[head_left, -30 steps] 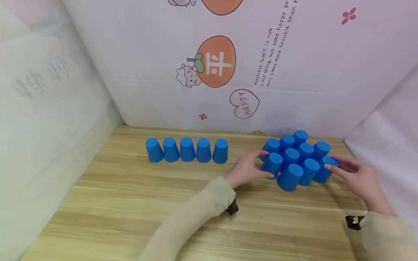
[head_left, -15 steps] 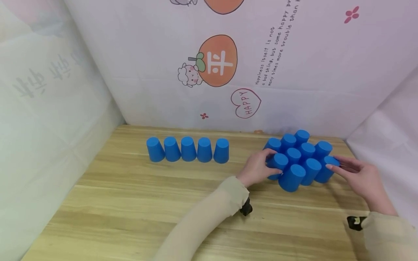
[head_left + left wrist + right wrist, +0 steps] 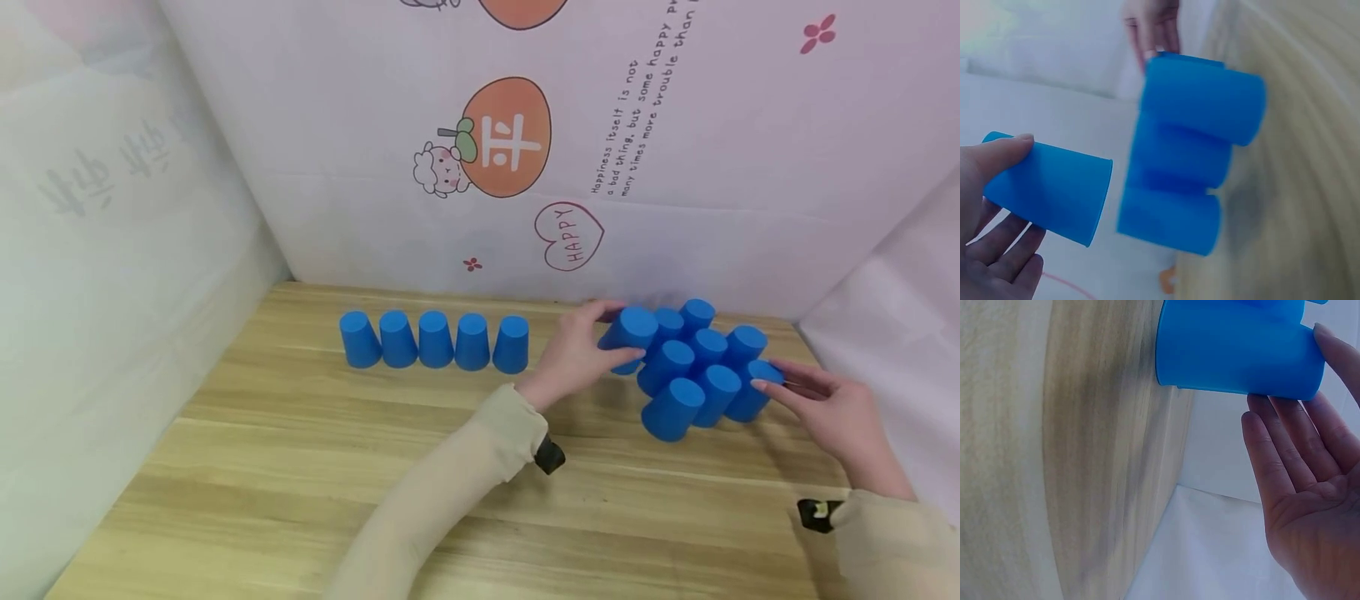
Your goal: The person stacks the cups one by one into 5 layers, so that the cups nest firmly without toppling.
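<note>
My left hand (image 3: 573, 354) grips an upside-down blue cup (image 3: 632, 328) at the back left of a cluster of blue cups; another cup's base shows just below it. In the left wrist view, thumb and fingers hold that cup (image 3: 1054, 187) clear of three others (image 3: 1172, 156). At the cluster's right side, my right hand (image 3: 843, 417) has thumb and fingers around a standing cup (image 3: 750, 396). The right wrist view shows that cup (image 3: 1238, 350) between the thumb and the fingers of the right hand (image 3: 1310, 469), its rim by the wooden surface.
Several upside-down blue cups stand in a row, the middle one (image 3: 436, 340) left of the cluster, on the wooden table (image 3: 315, 467). A printed white cloth (image 3: 375, 125) hangs behind, with more white cloth (image 3: 112, 250) at the left and right sides.
My left hand has moved back and slightly left with a cup from the cluster's front left, leaving a gap there. The right hand has stayed at its cup.
</note>
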Available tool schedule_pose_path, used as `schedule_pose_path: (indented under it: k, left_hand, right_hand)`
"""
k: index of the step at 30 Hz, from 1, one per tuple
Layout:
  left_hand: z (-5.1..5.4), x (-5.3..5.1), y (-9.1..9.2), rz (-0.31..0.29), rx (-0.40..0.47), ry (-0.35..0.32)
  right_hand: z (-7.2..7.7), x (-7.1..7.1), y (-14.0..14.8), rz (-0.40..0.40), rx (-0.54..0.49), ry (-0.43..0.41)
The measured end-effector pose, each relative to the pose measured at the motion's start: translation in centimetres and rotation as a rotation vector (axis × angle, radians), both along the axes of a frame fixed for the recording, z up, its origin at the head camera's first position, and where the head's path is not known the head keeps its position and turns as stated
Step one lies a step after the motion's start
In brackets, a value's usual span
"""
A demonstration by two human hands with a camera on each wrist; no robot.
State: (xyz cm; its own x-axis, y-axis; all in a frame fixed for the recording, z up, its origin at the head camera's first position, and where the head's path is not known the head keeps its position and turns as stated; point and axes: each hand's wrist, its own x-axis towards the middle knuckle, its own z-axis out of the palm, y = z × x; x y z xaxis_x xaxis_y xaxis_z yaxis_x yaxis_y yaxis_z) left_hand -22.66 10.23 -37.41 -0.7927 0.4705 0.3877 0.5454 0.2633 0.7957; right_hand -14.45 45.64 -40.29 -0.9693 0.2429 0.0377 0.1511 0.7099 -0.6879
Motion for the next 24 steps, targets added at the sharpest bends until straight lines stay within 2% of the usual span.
schedule_pose_path:
  k: [6,12,19,24]
  left_hand:
    - [1.4,0.0,-2.4,0.047,0.08,0.023]
    - [1.9,0.2,-5.8,0.144,0.086,0.071]
    - [2.8,-0.2,-11.2,0.197,0.059,0.208]
    - [3.5,-0.4,-15.1,0.281,0.05,0.258]
  right_hand:
    - [-0.2,0.0,0.2,-0.003,-0.001,-0.002]
    - [-0.3,-0.2,0.2,-0.001,0.015,0.007]
    - [0.1,0.1,-0.2,0.024,0.039,0.019]
    - [0.1,0.0,-0.1,0.047,0.049,0.014]
